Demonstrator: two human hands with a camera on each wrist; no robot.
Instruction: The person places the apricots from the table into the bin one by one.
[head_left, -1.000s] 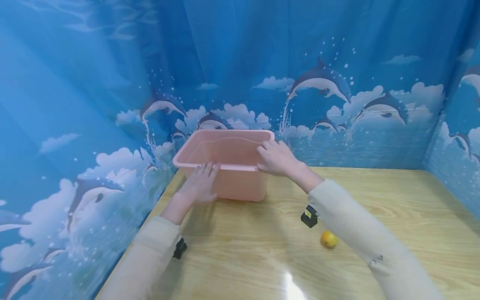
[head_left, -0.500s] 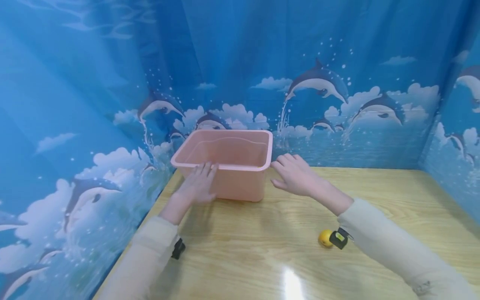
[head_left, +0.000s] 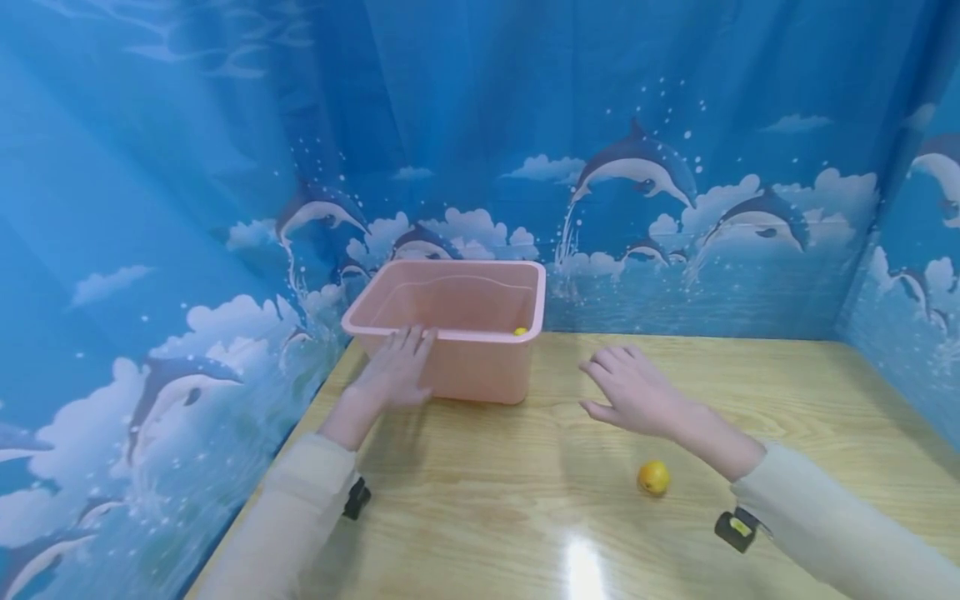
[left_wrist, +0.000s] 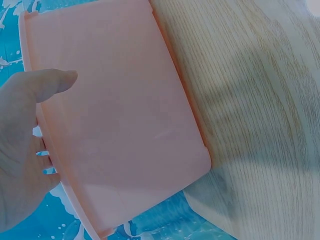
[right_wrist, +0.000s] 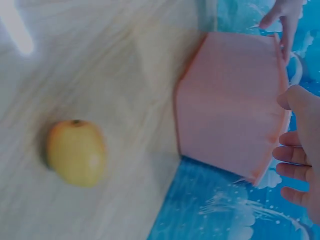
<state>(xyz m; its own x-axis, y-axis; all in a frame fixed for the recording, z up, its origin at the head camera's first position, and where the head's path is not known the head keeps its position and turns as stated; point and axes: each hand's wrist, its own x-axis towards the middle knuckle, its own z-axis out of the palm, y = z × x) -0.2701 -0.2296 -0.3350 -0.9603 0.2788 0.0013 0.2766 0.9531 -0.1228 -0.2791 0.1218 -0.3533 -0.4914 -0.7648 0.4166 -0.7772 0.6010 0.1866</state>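
A pink plastic bin [head_left: 480,367] stands at the back left of the table. My left hand [head_left: 392,371] rests its fairly straight fingertips on the bin's near rim; in the left wrist view the thumb [left_wrist: 57,82] lies over the outer wall. Inside the bin's near right corner shows the top of a small yellow thing [head_left: 521,332], mostly hidden by the rim. My right hand [head_left: 633,392] hovers right of the bin, fingers loosely bent and holding nothing. Nearer to me on the table, below that hand, lies a round yellow fruit [head_left: 653,477] with a dark stem spot and an orange blush [right_wrist: 77,152].
The wood-grain table [head_left: 487,500] has a bright light reflection near its front. Blue curtains [head_left: 465,125] printed with dolphins and clouds stand behind and on both sides, close to the bin's back and left.
My right hand has let go of the bin's right rim and drawn back to the right and nearer. The yellow thing in the bin has come into sight. The left hand stays at the rim.
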